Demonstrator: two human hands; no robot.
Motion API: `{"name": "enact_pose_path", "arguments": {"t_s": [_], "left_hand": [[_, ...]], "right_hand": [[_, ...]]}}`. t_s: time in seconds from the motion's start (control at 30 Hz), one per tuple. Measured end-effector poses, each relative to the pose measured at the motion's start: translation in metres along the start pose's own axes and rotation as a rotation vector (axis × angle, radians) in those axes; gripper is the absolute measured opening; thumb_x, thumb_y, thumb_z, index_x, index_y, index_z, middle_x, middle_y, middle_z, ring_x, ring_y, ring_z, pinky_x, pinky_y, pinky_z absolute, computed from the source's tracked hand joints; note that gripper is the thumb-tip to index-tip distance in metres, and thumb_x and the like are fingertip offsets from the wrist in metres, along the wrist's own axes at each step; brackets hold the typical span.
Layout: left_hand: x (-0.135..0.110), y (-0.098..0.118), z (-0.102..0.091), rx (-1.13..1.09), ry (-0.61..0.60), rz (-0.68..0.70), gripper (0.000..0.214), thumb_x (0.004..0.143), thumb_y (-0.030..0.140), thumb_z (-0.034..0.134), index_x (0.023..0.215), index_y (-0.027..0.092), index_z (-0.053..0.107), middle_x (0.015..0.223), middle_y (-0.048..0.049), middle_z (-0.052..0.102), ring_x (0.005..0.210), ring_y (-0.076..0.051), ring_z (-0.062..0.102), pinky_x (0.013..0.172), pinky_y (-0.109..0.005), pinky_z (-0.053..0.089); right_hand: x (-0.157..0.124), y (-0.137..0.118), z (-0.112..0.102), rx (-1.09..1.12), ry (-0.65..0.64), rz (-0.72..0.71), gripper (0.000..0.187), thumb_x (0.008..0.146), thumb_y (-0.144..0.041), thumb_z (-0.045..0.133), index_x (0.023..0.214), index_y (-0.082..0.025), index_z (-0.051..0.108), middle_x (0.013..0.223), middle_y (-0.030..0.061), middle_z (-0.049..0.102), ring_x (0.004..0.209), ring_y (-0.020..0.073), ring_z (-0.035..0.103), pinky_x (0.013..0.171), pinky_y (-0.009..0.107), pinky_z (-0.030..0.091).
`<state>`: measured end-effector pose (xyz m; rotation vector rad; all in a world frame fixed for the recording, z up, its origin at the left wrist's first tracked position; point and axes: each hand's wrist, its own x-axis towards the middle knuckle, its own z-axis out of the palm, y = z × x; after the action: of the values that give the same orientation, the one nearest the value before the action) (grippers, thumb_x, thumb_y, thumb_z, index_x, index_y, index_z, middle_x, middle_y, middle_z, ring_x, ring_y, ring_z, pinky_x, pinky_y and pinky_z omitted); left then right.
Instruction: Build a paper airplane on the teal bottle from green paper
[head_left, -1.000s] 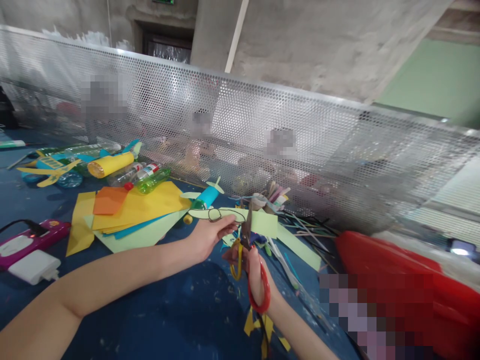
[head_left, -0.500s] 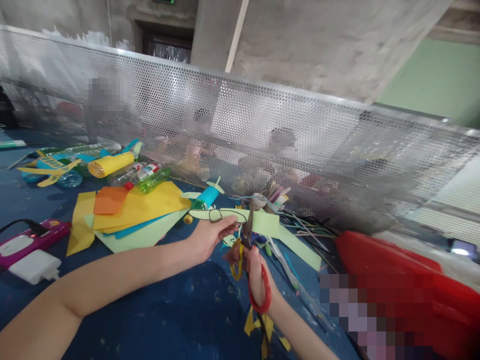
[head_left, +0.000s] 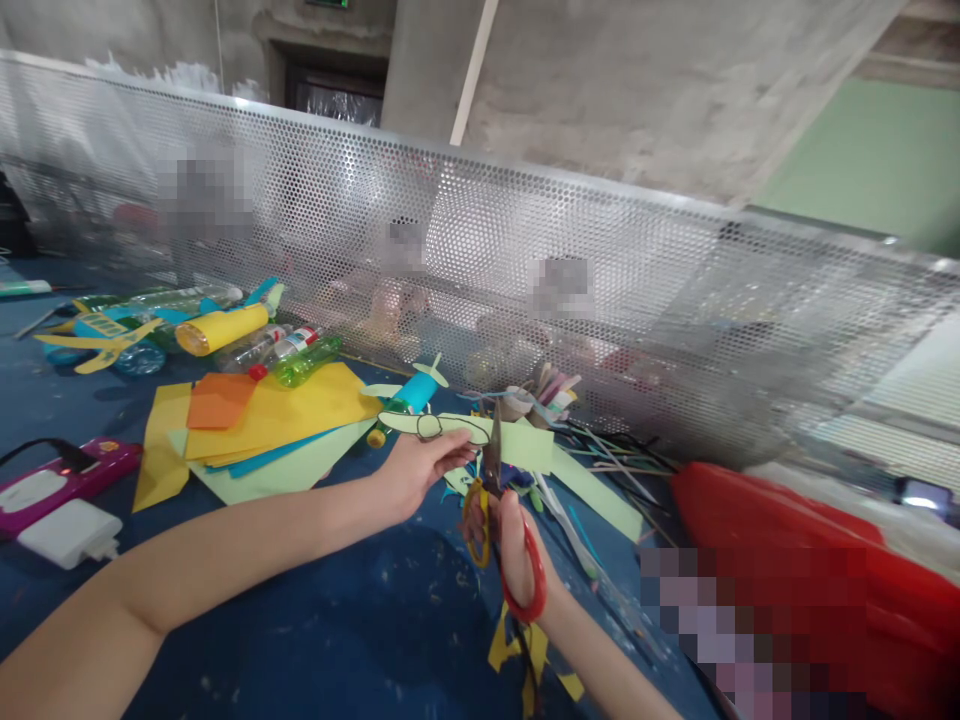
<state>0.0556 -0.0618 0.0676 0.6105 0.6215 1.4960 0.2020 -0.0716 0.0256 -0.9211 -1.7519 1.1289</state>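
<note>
My left hand (head_left: 427, 468) pinches a strip of pale green paper (head_left: 529, 446) above the table. A propeller-like outline with a small circle is drawn in black on the strip's left part. My right hand (head_left: 510, 545) grips scissors (head_left: 534, 580) with one red and one yellow handle loop. Their blades point upward across the strip, just right of the drawn outline and my left fingertips. The blades look nearly closed; whether they have cut through the paper I cannot tell. Behind the strip lies a bottle plane (head_left: 418, 390) wrapped in blue paper, with pale green wings.
Coloured paper sheets (head_left: 300, 405) lie left, with plastic bottles (head_left: 307, 362) and a yellow-wrapped bottle (head_left: 221, 330) behind. A magenta power strip (head_left: 97, 470) sits far left. A perforated metal screen (head_left: 480, 230) borders the table, people behind it. A red plastic bag (head_left: 780, 540) is right.
The scissor blades have drawn closer together at the strip. My right hand and the scissors have shifted very slightly lower; my left hand keeps hold of the paper.
</note>
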Motion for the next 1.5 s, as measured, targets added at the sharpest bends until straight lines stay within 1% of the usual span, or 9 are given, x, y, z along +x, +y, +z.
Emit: {"name": "enact_pose_path", "arguments": {"t_s": [0.13, 0.23, 0.37, 0.53, 0.63, 0.87, 1.23, 1.4, 1.5], "left_hand": [[0.004, 0.0, -0.004, 0.037, -0.013, 0.014, 0.015, 0.063, 0.021, 0.076, 0.07, 0.009, 0.069, 0.067, -0.0051, 0.069, 0.065, -0.012, 0.063, 0.074, -0.026, 0.052], [0.007, 0.001, -0.006, 0.079, -0.029, 0.039, 0.016, 0.063, 0.022, 0.076, 0.07, 0.009, 0.069, 0.066, -0.0049, 0.069, 0.063, -0.011, 0.063, 0.071, -0.025, 0.052], [0.012, 0.002, -0.009, 0.152, -0.048, 0.08, 0.016, 0.063, 0.023, 0.076, 0.07, 0.01, 0.07, 0.067, -0.0049, 0.069, 0.063, -0.012, 0.063, 0.07, -0.026, 0.051], [0.018, 0.003, -0.014, 0.237, -0.051, 0.114, 0.017, 0.062, 0.025, 0.076, 0.071, 0.011, 0.07, 0.068, -0.0048, 0.069, 0.063, -0.012, 0.062, 0.069, -0.027, 0.049], [0.02, 0.004, -0.016, 0.263, -0.066, 0.136, 0.018, 0.061, 0.027, 0.076, 0.07, 0.012, 0.07, 0.067, -0.0047, 0.068, 0.063, -0.013, 0.061, 0.069, -0.027, 0.048], [0.02, 0.008, -0.015, 0.302, -0.072, 0.139, 0.022, 0.06, 0.029, 0.076, 0.069, 0.011, 0.069, 0.066, -0.0047, 0.067, 0.064, -0.014, 0.06, 0.073, -0.03, 0.048], [0.023, 0.01, -0.018, 0.35, -0.106, 0.164, 0.018, 0.062, 0.029, 0.074, 0.066, 0.013, 0.068, 0.063, -0.0039, 0.066, 0.062, -0.013, 0.059, 0.069, -0.028, 0.046], [0.025, 0.01, -0.021, 0.417, -0.126, 0.186, 0.017, 0.065, 0.03, 0.071, 0.061, 0.013, 0.067, 0.06, -0.0034, 0.064, 0.06, -0.012, 0.055, 0.067, -0.027, 0.045], [0.027, 0.01, -0.022, 0.448, -0.131, 0.195, 0.018, 0.066, 0.03, 0.069, 0.061, 0.013, 0.066, 0.061, -0.0038, 0.063, 0.061, -0.012, 0.055, 0.069, -0.028, 0.044]], "right_hand": [[0.001, -0.001, -0.004, -0.1, -0.016, 0.026, 0.058, 0.086, -0.065, 0.015, 0.056, -0.023, 0.04, 0.053, 0.0001, 0.043, 0.054, 0.0166, 0.046, 0.061, 0.031, 0.043], [0.002, -0.002, -0.007, -0.147, -0.039, 0.046, 0.06, 0.085, -0.068, 0.014, 0.055, -0.023, 0.04, 0.052, 0.0001, 0.043, 0.053, 0.0165, 0.046, 0.062, 0.031, 0.044], [0.004, -0.005, -0.009, -0.14, -0.049, 0.058, 0.062, 0.082, -0.071, 0.016, 0.052, -0.023, 0.039, 0.051, 0.0001, 0.041, 0.052, 0.016, 0.046, 0.064, 0.032, 0.047], [0.004, -0.01, -0.007, -0.118, -0.048, 0.116, 0.063, 0.078, -0.076, 0.021, 0.05, -0.022, 0.038, 0.047, -0.0016, 0.038, 0.048, 0.0141, 0.044, 0.062, 0.032, 0.049], [0.003, -0.012, -0.006, -0.118, -0.044, 0.134, 0.064, 0.078, -0.076, 0.021, 0.048, -0.022, 0.037, 0.047, -0.0021, 0.038, 0.047, 0.0128, 0.043, 0.063, 0.032, 0.05], [0.004, -0.012, -0.007, -0.113, -0.04, 0.147, 0.063, 0.077, -0.076, 0.028, 0.048, -0.021, 0.039, 0.046, -0.0025, 0.039, 0.046, 0.0121, 0.043, 0.064, 0.032, 0.051], [0.004, -0.011, -0.008, -0.122, -0.02, 0.196, 0.059, 0.076, -0.074, 0.034, 0.048, -0.022, 0.04, 0.043, -0.0028, 0.039, 0.043, 0.0122, 0.041, 0.06, 0.034, 0.052], [0.004, -0.012, -0.008, -0.132, -0.034, 0.191, 0.06, 0.077, -0.073, 0.033, 0.044, -0.022, 0.039, 0.041, -0.0024, 0.038, 0.041, 0.0121, 0.041, 0.059, 0.034, 0.052], [0.004, -0.015, -0.007, -0.126, -0.042, 0.193, 0.06, 0.076, -0.073, 0.035, 0.044, -0.022, 0.039, 0.04, -0.0025, 0.037, 0.041, 0.0122, 0.041, 0.059, 0.034, 0.053]]}}
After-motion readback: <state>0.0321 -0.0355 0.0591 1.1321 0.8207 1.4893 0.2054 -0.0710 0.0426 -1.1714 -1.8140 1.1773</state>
